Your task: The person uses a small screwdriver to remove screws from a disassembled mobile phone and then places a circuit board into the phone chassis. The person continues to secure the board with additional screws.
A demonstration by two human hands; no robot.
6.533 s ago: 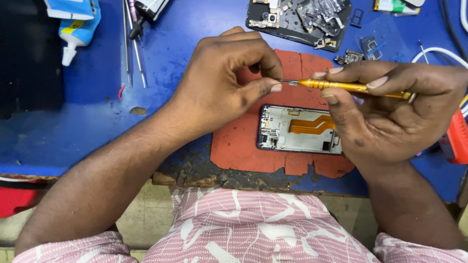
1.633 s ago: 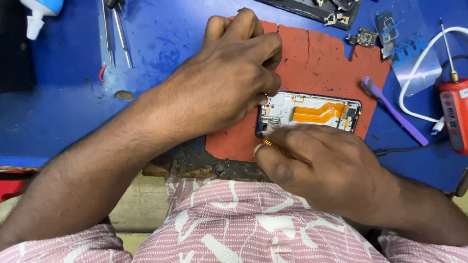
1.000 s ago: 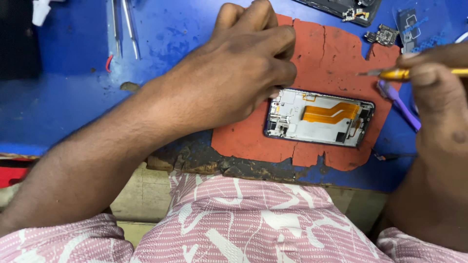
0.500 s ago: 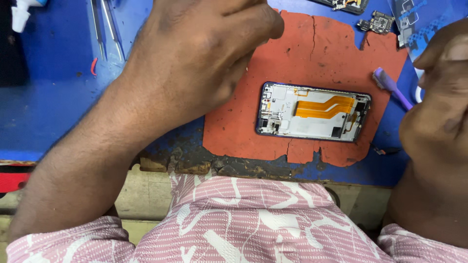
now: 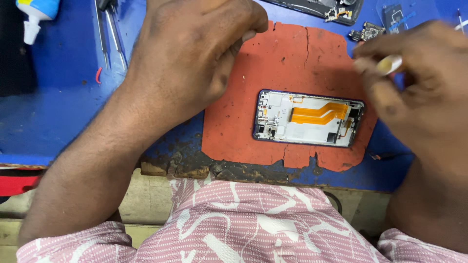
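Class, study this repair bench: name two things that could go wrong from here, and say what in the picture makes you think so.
The opened phone lies unheld on the cracked red mat, so a nudge might shift it. Its orange ribbon cable is exposed, and the right hand, holding a small pale tool just above, could snag it.

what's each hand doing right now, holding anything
Left hand: fingers curled, nothing visible in it.
Right hand: closed on a small pale tool, blurred.

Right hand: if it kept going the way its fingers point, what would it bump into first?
The right hand points left over the cracked red mat, holding something small and yellowish. Straight on, it would probably meet the left hand first, though height is hard to judge.
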